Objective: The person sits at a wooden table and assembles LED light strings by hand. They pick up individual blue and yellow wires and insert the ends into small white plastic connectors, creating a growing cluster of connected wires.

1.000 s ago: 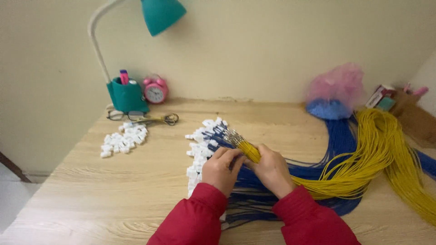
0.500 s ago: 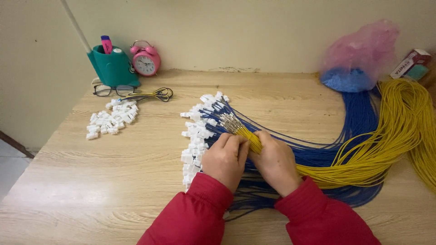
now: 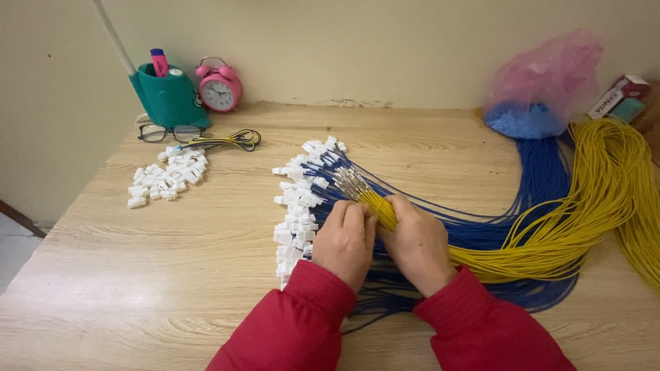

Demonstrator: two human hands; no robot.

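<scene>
My left hand [image 3: 346,242] and my right hand [image 3: 418,242] are closed side by side around a bundle of yellow wires [image 3: 550,233] near its metal-tipped ends [image 3: 352,184]. The yellow bundle runs right across the table and loops at the far right. Under my hands lie blue wires [image 3: 536,172] fitted with white connectors [image 3: 302,199], fanned out in a row on the wooden table [image 3: 206,275]. Both sleeves are red.
A pile of loose white connectors [image 3: 167,178] lies at the left, with glasses [image 3: 163,132] and a small yellow-blue wire loop [image 3: 234,139] behind it. A teal pen holder [image 3: 167,96], pink alarm clock [image 3: 218,88] and pink plastic bag [image 3: 543,89] stand along the wall.
The camera has tilted down and closer, so the lamp head has left the view. My hands keep the same grip on the yellow wires.
</scene>
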